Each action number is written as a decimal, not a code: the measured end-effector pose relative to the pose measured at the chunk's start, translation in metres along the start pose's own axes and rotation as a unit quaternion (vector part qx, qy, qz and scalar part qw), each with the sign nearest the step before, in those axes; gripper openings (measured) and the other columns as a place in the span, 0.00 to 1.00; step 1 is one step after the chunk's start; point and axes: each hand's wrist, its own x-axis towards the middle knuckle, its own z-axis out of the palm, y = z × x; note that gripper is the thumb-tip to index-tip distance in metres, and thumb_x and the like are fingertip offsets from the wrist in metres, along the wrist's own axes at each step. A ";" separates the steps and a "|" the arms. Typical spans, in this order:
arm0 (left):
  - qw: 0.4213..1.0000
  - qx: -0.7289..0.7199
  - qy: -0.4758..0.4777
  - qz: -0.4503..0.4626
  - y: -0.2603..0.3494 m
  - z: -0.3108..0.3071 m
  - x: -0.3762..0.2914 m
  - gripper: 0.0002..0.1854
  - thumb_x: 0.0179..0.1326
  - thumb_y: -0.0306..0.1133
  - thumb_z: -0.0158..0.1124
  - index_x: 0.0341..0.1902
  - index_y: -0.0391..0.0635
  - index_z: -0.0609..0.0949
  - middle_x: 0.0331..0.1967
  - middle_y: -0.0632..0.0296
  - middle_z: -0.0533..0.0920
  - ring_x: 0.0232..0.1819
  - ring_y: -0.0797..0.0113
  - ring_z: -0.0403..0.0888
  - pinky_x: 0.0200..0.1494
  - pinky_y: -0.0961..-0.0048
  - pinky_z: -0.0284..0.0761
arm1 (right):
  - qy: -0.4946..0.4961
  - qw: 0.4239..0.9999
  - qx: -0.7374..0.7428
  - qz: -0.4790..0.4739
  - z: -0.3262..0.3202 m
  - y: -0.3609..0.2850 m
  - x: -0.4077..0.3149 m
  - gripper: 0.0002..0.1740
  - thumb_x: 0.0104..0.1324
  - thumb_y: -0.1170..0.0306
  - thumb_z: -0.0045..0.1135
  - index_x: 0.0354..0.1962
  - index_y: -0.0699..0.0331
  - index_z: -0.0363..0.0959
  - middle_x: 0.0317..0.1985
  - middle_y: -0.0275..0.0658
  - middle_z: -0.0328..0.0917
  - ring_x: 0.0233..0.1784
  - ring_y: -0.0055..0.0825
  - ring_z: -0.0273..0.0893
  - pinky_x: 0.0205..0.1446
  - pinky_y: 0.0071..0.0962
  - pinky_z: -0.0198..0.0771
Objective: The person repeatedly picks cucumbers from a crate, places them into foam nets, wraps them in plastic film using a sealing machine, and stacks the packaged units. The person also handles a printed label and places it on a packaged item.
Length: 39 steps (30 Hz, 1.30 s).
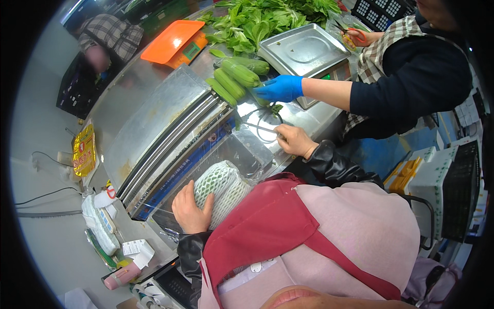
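Observation:
My left hand [193,210] lies with spread fingers against a rounded pale-green item in a white foam net [218,185], pressed near my apron. That item sits on the film-covered bed of a cling-film wrapping machine [185,162]. My right hand [293,140] is closed around a slim metal tool [256,126], perhaps a knife; its handle is hidden in my fingers. The tool's far end meets a small green piece [237,123] by the machine's corner. A black cable [266,137] loops on the steel table beneath the tool.
A co-worker's blue-gloved hand [279,89] touches bagged green loofah-like gourds [239,73]; their other hand [364,38] holds scissors. Also around are a steel-pan scale [305,48], an orange scale [173,42], leafy greens [254,25], a pink bottle [122,276] and foam boxes [420,197].

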 end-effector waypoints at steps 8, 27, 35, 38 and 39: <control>1.000 -0.001 -0.006 -0.002 0.000 0.000 0.001 0.32 0.49 0.46 0.70 0.57 0.42 0.76 0.49 0.53 0.79 0.52 0.53 0.75 0.57 0.58 0.65 | 0.010 1.000 -0.004 -0.010 0.005 0.004 -0.004 0.12 0.55 0.74 0.58 0.38 0.65 0.72 0.31 0.46 0.76 0.33 0.46 0.77 0.35 0.38 0.71; 1.000 -0.001 -0.008 -0.007 0.001 -0.001 0.000 0.32 0.49 0.46 0.70 0.57 0.42 0.76 0.49 0.53 0.79 0.53 0.52 0.75 0.58 0.57 0.65 | 0.054 0.988 -0.070 0.128 0.016 0.024 -0.001 0.15 0.61 0.69 0.55 0.43 0.65 0.67 0.35 0.51 0.77 0.37 0.52 0.77 0.40 0.46 0.72; 1.000 -0.002 -0.007 -0.003 0.000 0.001 -0.001 0.32 0.50 0.45 0.70 0.57 0.41 0.76 0.49 0.53 0.79 0.52 0.52 0.75 0.58 0.57 0.65 | 0.073 0.984 -0.055 0.155 0.012 0.036 0.023 0.14 0.62 0.69 0.56 0.42 0.66 0.65 0.31 0.55 0.76 0.36 0.58 0.75 0.37 0.49 0.69; 1.000 -0.004 -0.009 -0.007 0.001 -0.001 0.000 0.32 0.50 0.45 0.70 0.57 0.41 0.76 0.49 0.53 0.79 0.53 0.52 0.75 0.58 0.57 0.65 | 0.036 0.977 -0.074 0.196 0.011 0.036 0.033 0.12 0.62 0.69 0.55 0.39 0.66 0.65 0.34 0.53 0.77 0.39 0.55 0.76 0.41 0.48 0.71; 1.000 -0.004 -0.007 -0.006 0.002 -0.001 0.001 0.32 0.50 0.45 0.70 0.57 0.42 0.76 0.49 0.53 0.79 0.53 0.52 0.75 0.58 0.57 0.65 | 0.034 0.976 -0.075 0.200 0.010 0.035 0.036 0.12 0.62 0.69 0.55 0.40 0.66 0.66 0.34 0.53 0.77 0.39 0.54 0.76 0.41 0.48 0.71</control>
